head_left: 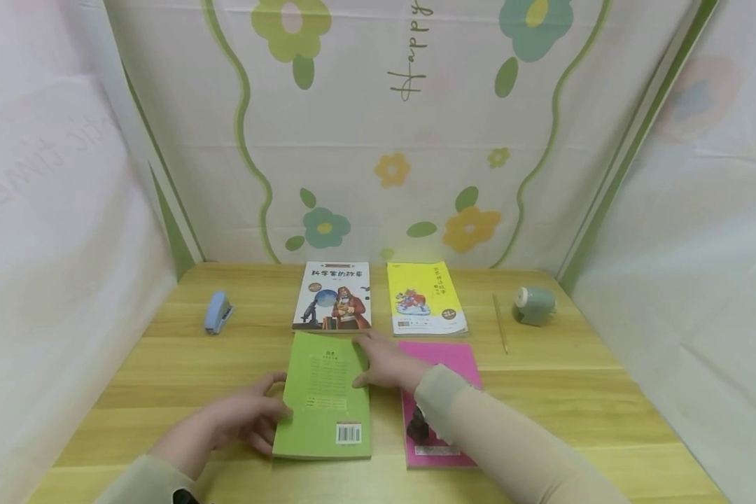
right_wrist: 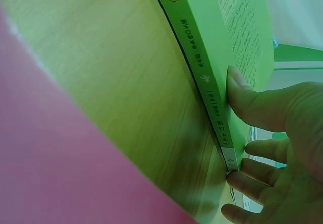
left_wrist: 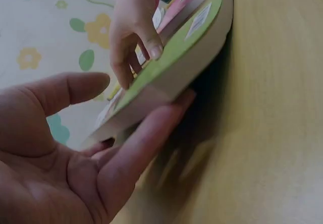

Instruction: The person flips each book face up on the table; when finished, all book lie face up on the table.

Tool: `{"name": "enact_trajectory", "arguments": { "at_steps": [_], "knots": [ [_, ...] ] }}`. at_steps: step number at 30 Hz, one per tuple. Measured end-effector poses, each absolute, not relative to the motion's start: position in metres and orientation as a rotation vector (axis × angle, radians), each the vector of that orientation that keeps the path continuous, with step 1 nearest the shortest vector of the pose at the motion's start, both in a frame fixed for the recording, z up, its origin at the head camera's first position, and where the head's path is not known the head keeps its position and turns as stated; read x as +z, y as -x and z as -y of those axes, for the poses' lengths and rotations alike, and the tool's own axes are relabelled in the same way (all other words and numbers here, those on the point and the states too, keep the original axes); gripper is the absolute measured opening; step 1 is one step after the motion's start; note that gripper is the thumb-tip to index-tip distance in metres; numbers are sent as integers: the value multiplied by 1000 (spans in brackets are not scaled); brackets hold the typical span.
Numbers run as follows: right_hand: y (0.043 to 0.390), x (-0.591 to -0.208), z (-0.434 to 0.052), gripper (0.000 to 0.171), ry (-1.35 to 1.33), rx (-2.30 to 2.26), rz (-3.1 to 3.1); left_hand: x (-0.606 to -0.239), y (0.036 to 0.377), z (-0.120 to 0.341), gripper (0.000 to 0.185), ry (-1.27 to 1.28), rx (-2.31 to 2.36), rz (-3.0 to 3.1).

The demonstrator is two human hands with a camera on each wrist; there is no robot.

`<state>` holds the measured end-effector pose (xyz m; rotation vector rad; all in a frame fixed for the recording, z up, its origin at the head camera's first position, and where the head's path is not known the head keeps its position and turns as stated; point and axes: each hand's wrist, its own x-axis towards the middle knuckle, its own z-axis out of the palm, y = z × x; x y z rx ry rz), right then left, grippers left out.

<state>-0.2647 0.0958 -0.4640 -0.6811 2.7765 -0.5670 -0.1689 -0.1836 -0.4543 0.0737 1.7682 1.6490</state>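
A green book (head_left: 323, 399) lies back cover up, its barcode near the front edge. In the left wrist view a dark shadow shows under its page edge. My left hand (head_left: 244, 418) is at its left side; in the left wrist view the fingers (left_wrist: 151, 143) touch the page edge from below and the thumb stands apart from the cover. At the far right corner, my right hand (head_left: 387, 362) holds the book, thumb on the cover by the spine and fingers at the top edge. Under my right forearm lies a pink book (head_left: 437, 360), partly hidden.
Behind the green book lies a white book (head_left: 332, 297) with a picture cover, and right of it a yellow book (head_left: 425, 297). A blue stapler (head_left: 218, 311) sits at the left. On the right are a pencil (head_left: 500, 323) and a grey-green pencil sharpener (head_left: 535, 306). Patterned cloth surrounds the table.
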Motion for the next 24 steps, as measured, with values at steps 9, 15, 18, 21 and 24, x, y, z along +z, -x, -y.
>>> {"name": "enact_trajectory", "arguments": {
  "at_steps": [9, 15, 18, 21, 24],
  "knots": [
    [266, -463, -96, 97, 708, -562, -2780, -466, 154, 194, 94, -131, 1702, -1621],
    [265, -464, -97, 98, 700, -577, -2775, -466, 151, 192, 97, -128, 1716, -1639],
    [264, -465, -98, 98, 684, -599, -2769, -465, 150, 192, 98, -118, 1732, -1654],
    [264, -466, -99, 99, 676, -623, -2770, -466, 150, 192, 96, -120, 1753, -1661],
    [264, -466, -100, 99, 676, -639, -2769, -467, 150, 192, 94, -126, 1773, -1665]
  ]
}}
